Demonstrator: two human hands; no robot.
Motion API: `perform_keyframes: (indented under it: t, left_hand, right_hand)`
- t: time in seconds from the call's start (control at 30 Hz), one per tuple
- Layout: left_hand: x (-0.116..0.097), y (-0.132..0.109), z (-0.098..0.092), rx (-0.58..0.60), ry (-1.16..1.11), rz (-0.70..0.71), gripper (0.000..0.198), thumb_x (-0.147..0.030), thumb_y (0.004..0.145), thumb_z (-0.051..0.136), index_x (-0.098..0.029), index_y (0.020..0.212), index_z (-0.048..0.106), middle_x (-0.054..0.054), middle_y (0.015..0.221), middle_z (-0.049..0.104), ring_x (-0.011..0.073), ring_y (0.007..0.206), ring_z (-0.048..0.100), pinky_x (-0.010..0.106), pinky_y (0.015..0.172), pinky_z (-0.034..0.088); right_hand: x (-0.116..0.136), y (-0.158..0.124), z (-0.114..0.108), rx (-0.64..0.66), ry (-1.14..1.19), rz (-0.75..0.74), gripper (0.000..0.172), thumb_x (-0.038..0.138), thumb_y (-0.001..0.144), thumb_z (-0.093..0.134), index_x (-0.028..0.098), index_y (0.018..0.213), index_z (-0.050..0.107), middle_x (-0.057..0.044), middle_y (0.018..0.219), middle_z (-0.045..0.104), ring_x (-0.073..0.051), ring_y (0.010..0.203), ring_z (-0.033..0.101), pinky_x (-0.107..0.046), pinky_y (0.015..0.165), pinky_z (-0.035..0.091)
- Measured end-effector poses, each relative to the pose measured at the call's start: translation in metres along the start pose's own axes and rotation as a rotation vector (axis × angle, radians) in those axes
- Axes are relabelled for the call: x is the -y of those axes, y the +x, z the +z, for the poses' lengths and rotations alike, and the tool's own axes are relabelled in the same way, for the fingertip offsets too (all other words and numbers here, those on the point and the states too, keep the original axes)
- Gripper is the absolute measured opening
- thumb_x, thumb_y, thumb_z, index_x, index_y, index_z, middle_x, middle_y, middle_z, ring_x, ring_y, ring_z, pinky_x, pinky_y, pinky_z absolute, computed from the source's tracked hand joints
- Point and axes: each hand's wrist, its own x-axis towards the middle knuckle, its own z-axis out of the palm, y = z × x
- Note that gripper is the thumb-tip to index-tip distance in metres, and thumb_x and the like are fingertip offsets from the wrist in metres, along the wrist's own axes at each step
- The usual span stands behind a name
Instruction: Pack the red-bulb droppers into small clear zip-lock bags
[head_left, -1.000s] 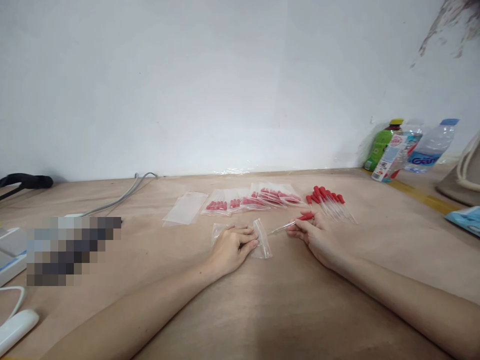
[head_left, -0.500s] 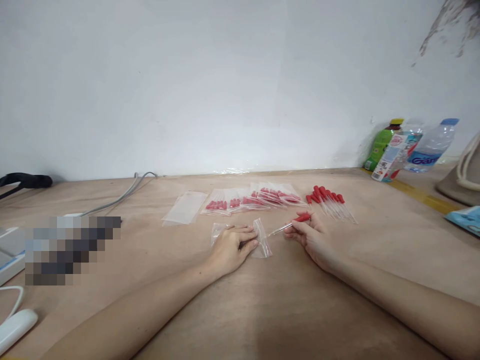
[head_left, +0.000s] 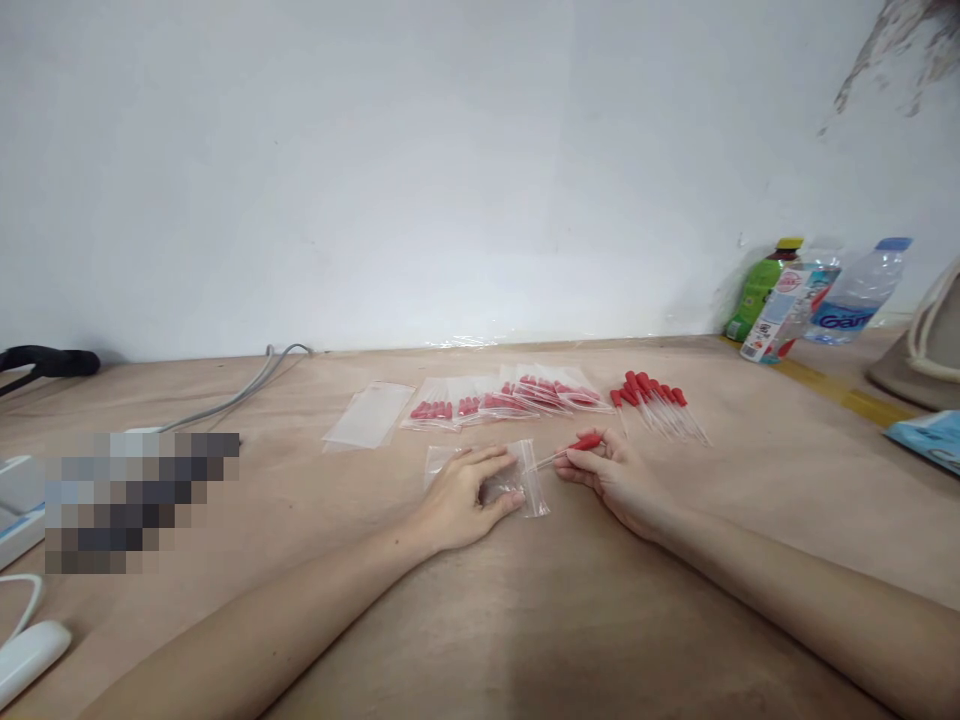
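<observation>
My left hand [head_left: 471,498] rests on a clear zip bag [head_left: 537,492], thumb and fingers apart, pressing it to the table. Its palm hides the bag's middle. Between the fingers of my right hand [head_left: 611,478] is a glass dropper [head_left: 586,442] with a red rubber bulb, held at a slant. The slim glass tip reaches into the bag's mouth, which faces right. Behind my right hand lies a fan of similar red-bulbed droppers [head_left: 651,392]. A row of overlapping zip bags [head_left: 480,405] with red bulbs inside is laid out beyond my left hand.
To the left of the filled bags are flat clear bags [head_left: 371,415]. Several plastic bottles [head_left: 780,310] stand by the wall at the back right, near a blue packet [head_left: 934,440]. A grey cable [head_left: 240,390] runs along the left, beside a white power strip [head_left: 26,510].
The dropper has moved left, and its tip has entered the bag's mouth. My left thumb and fingers have spread further apart over the bag.
</observation>
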Motion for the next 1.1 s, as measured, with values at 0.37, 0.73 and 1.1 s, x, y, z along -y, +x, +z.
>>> perform_keyframes:
  t: [0.37, 0.73, 1.1]
  left_hand:
    - [-0.002, 0.002, -0.001, 0.073, -0.025, 0.07, 0.049, -0.045, 0.088, 0.041, -0.021, 0.131, 0.04, 0.006, 0.136, 0.039, 0.0226, 0.127, 0.033, 0.041, 0.106, 0.027]
    - [0.006, 0.003, -0.023, 0.051, -0.035, 0.115, 0.037, -0.03, 0.084, 0.049, -0.023, 0.121, 0.048, 0.006, 0.12, 0.05, 0.0206, 0.111, 0.047, 0.035, 0.095, 0.038]
    - [0.02, -0.002, -0.017, 0.193, -0.001, 0.159, 0.047, -0.045, 0.084, 0.048, -0.024, 0.127, 0.045, 0.005, 0.135, 0.041, 0.0205, 0.124, 0.037, 0.035, 0.104, 0.029]
  right_hand:
    - [0.0, -0.003, -0.004, 0.581, -0.294, 0.035, 0.028, 0.04, 0.08, 0.053, 0.018, 0.097, 0.048, 0.006, 0.051, 0.053, -0.009, 0.048, 0.05, -0.023, 0.053, 0.04]
    - [0.005, 0.002, -0.008, 0.355, -0.309, -0.013, 0.03, 0.041, 0.066, 0.067, 0.018, 0.076, 0.051, 0.003, 0.072, 0.062, -0.009, 0.065, 0.057, -0.025, 0.066, 0.047]
    - [0.007, 0.011, -0.015, 0.065, -0.514, -0.031, 0.032, 0.04, 0.06, 0.071, 0.017, 0.074, 0.055, 0.003, 0.056, 0.06, -0.008, 0.044, 0.051, -0.021, 0.045, 0.042]
